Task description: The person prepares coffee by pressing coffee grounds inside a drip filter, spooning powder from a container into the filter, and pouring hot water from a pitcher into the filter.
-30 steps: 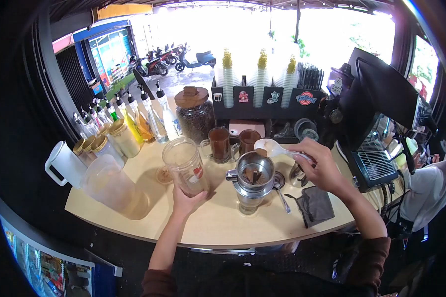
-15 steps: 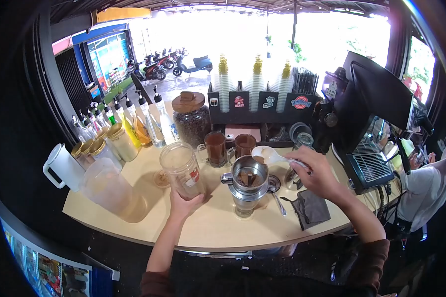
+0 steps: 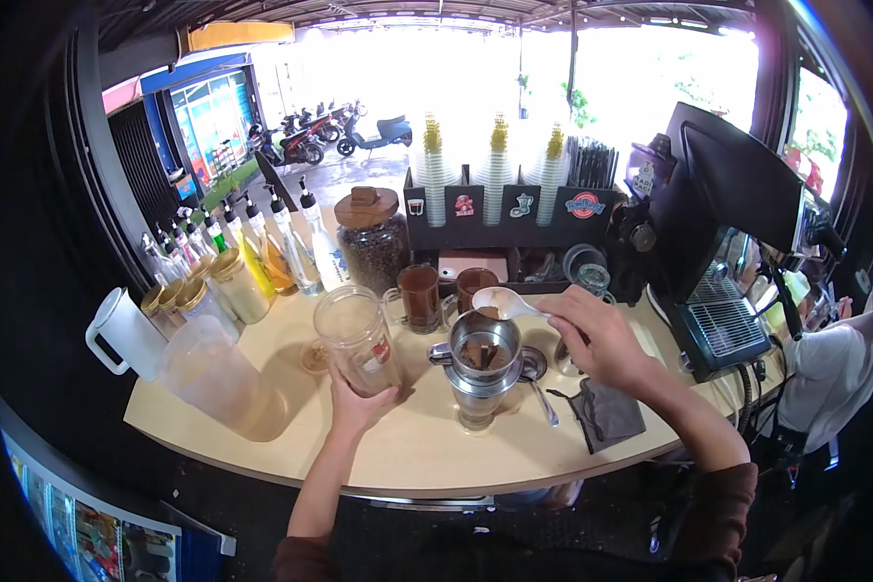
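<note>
My left hand [image 3: 362, 396] is wrapped round the lower part of a clear jar [image 3: 354, 330] with a red label, which stands tilted on the counter. A white spoon [image 3: 510, 307] with brown powder in its bowl is gripped by my right hand [image 3: 597, 335]. The spoon's bowl hangs over the back rim of a metal drip filter [image 3: 483, 373]. Brown grounds lie inside the filter, with a dark upright piece in the middle. Beneath the filter is a glass [image 3: 476, 415]. Two mugs of brown drink [image 3: 419, 299] stand just behind.
On the wooden counter [image 3: 407, 461] are a metal spoon [image 3: 545, 403], a dark cloth pouch [image 3: 606, 415], plastic pitchers [image 3: 213, 373] and pump bottles [image 3: 289, 247]. A bean jar [image 3: 372, 242] and cup rack [image 3: 514, 213] stand behind. A coffee machine [image 3: 727, 330] and another person [image 3: 829, 378] are right.
My right hand has moved slightly left with the spoon, bringing its bowl from the filter's right side to above its back rim. The left hand keeps its hold on the jar.
</note>
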A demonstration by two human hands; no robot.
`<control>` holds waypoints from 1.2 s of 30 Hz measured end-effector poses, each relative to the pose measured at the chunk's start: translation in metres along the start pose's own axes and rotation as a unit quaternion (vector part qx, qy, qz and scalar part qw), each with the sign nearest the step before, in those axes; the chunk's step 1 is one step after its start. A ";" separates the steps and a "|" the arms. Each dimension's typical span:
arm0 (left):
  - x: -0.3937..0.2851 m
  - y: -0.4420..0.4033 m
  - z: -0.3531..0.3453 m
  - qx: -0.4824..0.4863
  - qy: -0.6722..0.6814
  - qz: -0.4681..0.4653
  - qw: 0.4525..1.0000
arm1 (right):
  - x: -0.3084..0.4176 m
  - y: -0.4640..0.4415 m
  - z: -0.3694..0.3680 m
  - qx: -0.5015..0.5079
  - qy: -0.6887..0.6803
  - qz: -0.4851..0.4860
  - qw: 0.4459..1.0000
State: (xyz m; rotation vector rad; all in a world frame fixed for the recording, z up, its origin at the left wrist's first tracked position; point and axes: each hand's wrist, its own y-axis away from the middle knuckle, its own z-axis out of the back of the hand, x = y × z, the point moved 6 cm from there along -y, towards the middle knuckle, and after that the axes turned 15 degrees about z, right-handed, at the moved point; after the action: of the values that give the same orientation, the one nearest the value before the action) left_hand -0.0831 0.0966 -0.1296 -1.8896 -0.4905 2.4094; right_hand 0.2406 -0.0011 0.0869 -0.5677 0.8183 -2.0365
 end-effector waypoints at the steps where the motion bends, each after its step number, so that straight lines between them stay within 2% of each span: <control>1: 0.002 0.001 0.001 0.005 -0.012 0.003 1.000 | 0.002 0.000 0.000 0.023 0.012 -0.004 1.000; 8: 0.000 0.002 -0.001 0.020 0.035 0.016 0.999 | 0.008 -0.020 0.004 0.061 0.005 -0.034 0.998; 9: -0.003 0.000 -0.003 0.045 0.044 0.013 0.998 | 0.008 -0.028 0.002 0.061 0.002 -0.030 0.998; 11: -0.005 0.000 -0.003 0.062 0.056 0.016 0.996 | 0.014 -0.048 -0.003 0.044 -0.019 0.022 0.999; 13: -0.020 0.001 -0.004 0.109 0.081 0.031 0.990 | 0.019 -0.073 -0.013 0.041 -0.027 0.031 0.998; 14: -0.013 -0.002 -0.001 0.079 0.074 -0.006 0.994 | 0.020 -0.085 -0.020 0.050 -0.010 0.063 0.997; 15: -0.011 -0.002 0.002 0.072 0.071 -0.003 0.995 | 0.023 -0.097 -0.028 0.058 0.006 0.094 0.994; 17: -0.014 -0.001 0.008 0.045 -0.015 -0.041 0.998 | 0.029 -0.119 -0.048 0.066 0.009 0.112 0.991; 19: -0.019 0.000 0.013 0.032 -0.043 -0.042 0.998 | 0.034 -0.139 -0.080 0.153 0.041 0.144 0.977; 21: -0.025 0.002 0.016 0.048 0.001 -0.004 0.999 | 0.035 -0.152 -0.111 0.178 0.053 0.169 0.968; 23: -0.018 0.000 0.019 0.031 -0.027 -0.005 0.999 | 0.044 -0.155 -0.140 0.273 0.213 0.288 0.893; 24: -0.015 -0.002 0.020 0.025 -0.063 -0.007 0.998 | 0.047 -0.157 -0.147 0.293 0.253 0.292 0.875; 25: -0.013 -0.003 0.020 0.022 -0.061 -0.009 0.998 | 0.048 -0.158 -0.145 0.292 0.255 0.295 0.873; 27: -0.007 -0.004 0.017 0.037 -0.029 0.012 0.999 | 0.056 -0.158 -0.128 0.212 0.256 0.322 0.886; 28: -0.006 -0.005 0.017 0.041 -0.029 0.010 0.999 | 0.056 -0.155 -0.119 0.213 0.259 0.319 0.887; 30: -0.005 -0.004 0.020 0.020 -0.087 -0.003 0.996 | 0.043 -0.145 -0.089 0.164 0.158 0.232 0.946; 31: -0.007 -0.001 0.019 0.029 -0.087 -0.004 0.996 | 0.037 -0.133 -0.078 0.165 0.161 0.224 0.947; 33: -0.010 0.002 0.025 -0.008 -0.057 0.003 0.998 | 0.015 -0.105 -0.048 0.111 0.113 0.141 0.977; 34: -0.002 -0.003 0.027 -0.015 -0.023 -0.033 0.999 | 0.005 -0.088 -0.034 0.087 0.110 0.113 0.984; 35: 0.010 -0.008 0.030 -0.012 -0.022 -0.031 0.999 | -0.006 -0.066 -0.023 0.063 0.104 0.085 0.989; 36: 0.006 -0.007 0.038 -0.050 -0.002 -0.094 0.994 | -0.021 -0.043 -0.013 0.033 0.095 0.049 0.994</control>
State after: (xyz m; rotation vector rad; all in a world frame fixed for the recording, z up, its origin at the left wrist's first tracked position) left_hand -0.1220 0.0966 -0.1254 -1.7849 -0.7664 2.3099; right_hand 0.2203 0.0393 0.1073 -0.2949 0.8696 -2.0386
